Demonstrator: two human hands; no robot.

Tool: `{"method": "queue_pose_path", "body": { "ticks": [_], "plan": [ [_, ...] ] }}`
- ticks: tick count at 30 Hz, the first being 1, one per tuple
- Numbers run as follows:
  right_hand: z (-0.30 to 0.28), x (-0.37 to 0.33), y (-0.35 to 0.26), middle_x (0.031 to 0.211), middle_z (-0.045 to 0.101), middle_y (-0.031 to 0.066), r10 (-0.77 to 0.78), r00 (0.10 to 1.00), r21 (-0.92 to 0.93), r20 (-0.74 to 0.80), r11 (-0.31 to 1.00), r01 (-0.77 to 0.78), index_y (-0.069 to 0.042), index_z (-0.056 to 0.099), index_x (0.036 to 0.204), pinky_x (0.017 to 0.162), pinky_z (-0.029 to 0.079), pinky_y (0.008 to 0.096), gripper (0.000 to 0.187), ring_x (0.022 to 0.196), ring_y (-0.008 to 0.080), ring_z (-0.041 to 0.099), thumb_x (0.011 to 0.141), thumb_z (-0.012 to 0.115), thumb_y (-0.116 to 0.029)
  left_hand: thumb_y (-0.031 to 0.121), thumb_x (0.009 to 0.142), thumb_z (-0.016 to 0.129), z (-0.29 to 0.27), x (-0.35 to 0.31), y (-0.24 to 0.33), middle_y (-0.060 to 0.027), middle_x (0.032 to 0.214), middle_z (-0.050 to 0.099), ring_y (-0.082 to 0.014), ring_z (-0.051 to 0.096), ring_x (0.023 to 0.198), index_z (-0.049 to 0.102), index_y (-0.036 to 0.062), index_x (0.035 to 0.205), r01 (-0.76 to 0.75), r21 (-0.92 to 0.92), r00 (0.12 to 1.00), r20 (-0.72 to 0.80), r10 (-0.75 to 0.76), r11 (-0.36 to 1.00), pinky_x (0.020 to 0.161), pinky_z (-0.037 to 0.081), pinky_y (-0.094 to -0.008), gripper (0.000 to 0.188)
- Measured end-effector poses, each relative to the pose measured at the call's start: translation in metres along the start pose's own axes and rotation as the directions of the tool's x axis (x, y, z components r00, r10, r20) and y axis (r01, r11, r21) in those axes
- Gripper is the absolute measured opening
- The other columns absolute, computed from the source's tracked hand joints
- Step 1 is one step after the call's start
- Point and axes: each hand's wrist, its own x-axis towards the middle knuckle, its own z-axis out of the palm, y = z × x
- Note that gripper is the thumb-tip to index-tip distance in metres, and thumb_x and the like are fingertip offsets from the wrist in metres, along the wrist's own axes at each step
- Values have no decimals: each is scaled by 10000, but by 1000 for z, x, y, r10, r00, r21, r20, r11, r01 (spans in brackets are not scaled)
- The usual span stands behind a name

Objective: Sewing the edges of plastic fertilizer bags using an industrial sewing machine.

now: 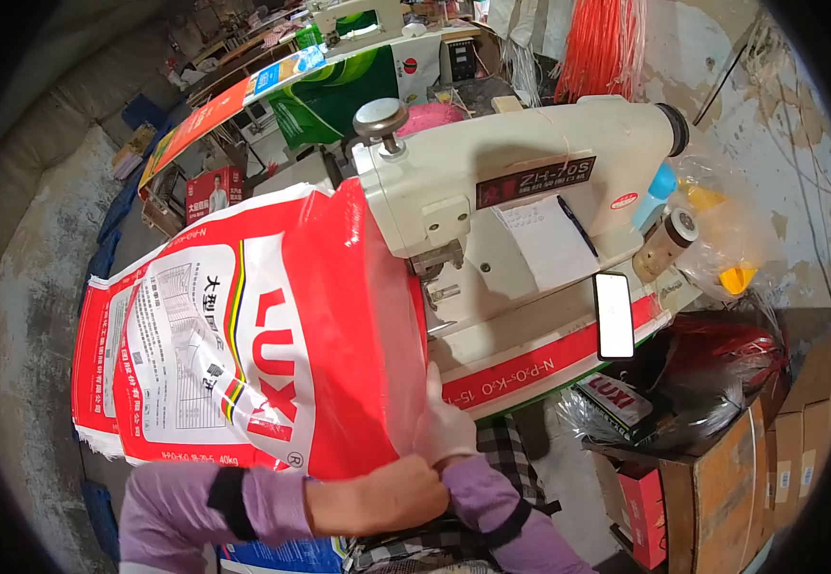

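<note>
A stack of red and white printed woven bags lies to the left, its right edge up against the needle end of a cream sewing machine. My left hand is bare and curled into a fist. It presses against my right wrist, where the glove meets the purple sleeve; what its fingers grip is hidden. My right hand wears a white glove. It stands beside the bags' near right edge with fingers stretched toward the machine, and part of it is hidden behind the left fist.
On the machine bed lie a phone with a white screen and a jar. A paper pad with a pen is on the machine. Cardboard boxes stand at lower right. Red cords hang behind. Another sewing machine stands farther back.
</note>
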Motion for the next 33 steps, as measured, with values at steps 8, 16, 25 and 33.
{"method": "queue_pose_path", "body": {
  "ticks": [8,16,25,33],
  "plan": [
    [-20,25,0,661,661,138,-226,962,-266,-150,947,181,-34,231,1495,507,512,465,738,555,322,656,862,556,-231,158,778,618,-96,-41,-140,-71,956,614,-286,602,897,601,51,881,4,188,1000,-24,1,982,791,489,-378,149],
    [-6,133,-30,830,709,155,-71,978,-166,-197,985,39,-156,278,1500,575,534,482,596,669,345,693,933,436,-249,179,820,600,-17,21,8,-100,885,685,-254,672,808,687,71,959,252,303,939,152,-307,919,666,507,-440,196],
    [-58,70,10,849,690,148,-198,979,36,-44,979,199,-168,402,1431,675,528,481,516,777,386,662,942,470,-319,-96,670,587,-121,-260,-140,-205,1258,587,-332,591,1083,531,37,1320,893,-24,252,-800,-545,449,892,470,-384,666],
    [-114,33,-55,823,660,184,-500,771,335,-394,703,627,-19,667,982,725,497,390,335,765,328,629,843,694,-322,-44,793,617,-210,-391,-188,-149,913,690,-298,643,773,671,30,882,835,194,138,-980,145,515,697,495,-347,128]
  ]
}}
